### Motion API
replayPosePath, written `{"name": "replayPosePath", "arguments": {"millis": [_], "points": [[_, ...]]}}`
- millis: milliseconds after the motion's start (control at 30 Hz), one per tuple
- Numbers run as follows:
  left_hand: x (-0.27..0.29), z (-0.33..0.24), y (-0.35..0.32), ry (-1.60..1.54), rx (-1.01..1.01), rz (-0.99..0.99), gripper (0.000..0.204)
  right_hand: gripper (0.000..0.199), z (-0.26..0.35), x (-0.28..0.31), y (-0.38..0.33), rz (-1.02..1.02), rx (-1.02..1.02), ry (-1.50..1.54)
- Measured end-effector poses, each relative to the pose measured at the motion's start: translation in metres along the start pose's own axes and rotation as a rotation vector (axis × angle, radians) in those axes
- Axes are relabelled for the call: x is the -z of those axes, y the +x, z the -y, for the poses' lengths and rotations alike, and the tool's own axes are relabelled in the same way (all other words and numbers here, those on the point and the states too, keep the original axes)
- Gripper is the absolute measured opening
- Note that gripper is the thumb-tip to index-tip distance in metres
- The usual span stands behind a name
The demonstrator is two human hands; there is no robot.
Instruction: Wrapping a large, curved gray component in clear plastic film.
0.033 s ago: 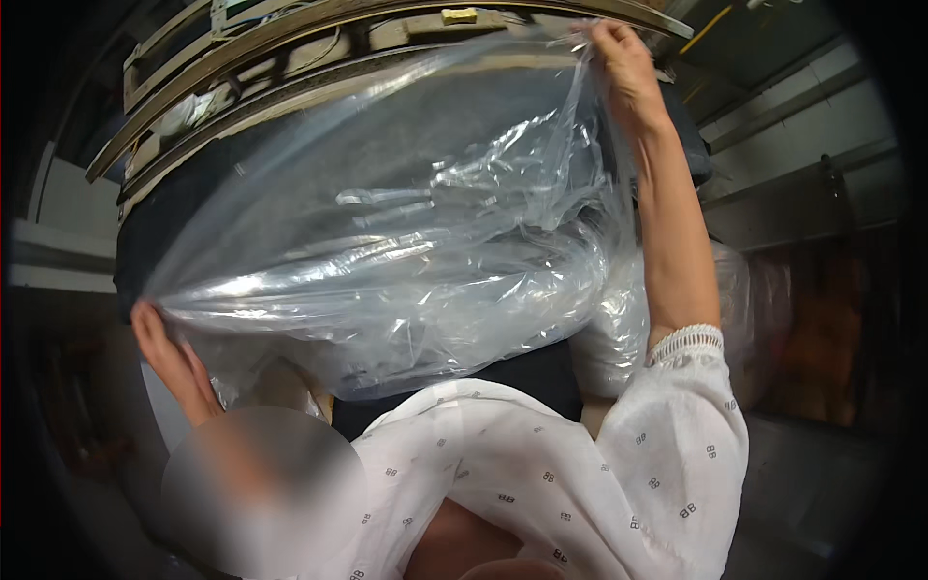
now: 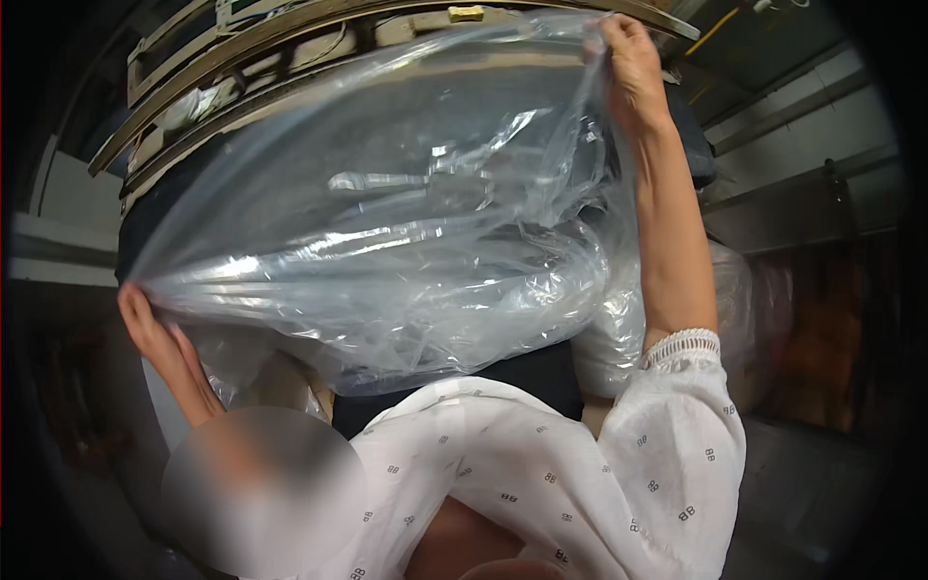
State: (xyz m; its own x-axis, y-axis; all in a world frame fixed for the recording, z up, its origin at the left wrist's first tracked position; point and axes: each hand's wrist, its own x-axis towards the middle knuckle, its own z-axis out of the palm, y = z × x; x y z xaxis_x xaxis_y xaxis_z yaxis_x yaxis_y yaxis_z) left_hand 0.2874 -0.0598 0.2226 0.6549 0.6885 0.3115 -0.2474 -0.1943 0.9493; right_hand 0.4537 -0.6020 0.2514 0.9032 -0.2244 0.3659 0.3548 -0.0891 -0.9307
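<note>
Nothing has shifted from the picture taken at the same instant: the clear plastic bag (image 2: 406,242) is just as taut, so the spreading is at a held point, not advancing. The left hand (image 2: 155,333) is low and out to the side, its fingers pinched together on the bag's lower corner. The right hand (image 2: 628,72) is raised high on a nearly straight arm (white patterned sleeve (image 2: 677,435) slid back to the elbow), fingers clamped on the bag's upper edge. The bag hangs in the air between them, in front of curved metal rails (image 2: 290,39).
</note>
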Motion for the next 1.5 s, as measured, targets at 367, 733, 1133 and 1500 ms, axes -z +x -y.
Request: {"name": "replayPosePath", "arguments": {"millis": [367,733,1133,1500], "points": [[-0.108,0.082,0.118,0.304,-0.128,0.224,0.025,0.018,-0.102,0.014,0.032,-0.31,0.147,-0.429],[-0.132,0.099,0.151,0.294,-0.14,0.229,0.021,0.031,-0.092,0.002,0.041,-0.405,0.089,-0.827],[-0.119,0.104,0.15,0.396,-0.194,0.199,0.025,0.034,-0.094,0.006,0.049,-0.607,0.035,-0.717],[-0.089,0.088,0.15,0.526,-0.346,0.377,0.028,0.037,-0.056,-0.009,0.009,-0.323,-0.004,-1.191]]}}
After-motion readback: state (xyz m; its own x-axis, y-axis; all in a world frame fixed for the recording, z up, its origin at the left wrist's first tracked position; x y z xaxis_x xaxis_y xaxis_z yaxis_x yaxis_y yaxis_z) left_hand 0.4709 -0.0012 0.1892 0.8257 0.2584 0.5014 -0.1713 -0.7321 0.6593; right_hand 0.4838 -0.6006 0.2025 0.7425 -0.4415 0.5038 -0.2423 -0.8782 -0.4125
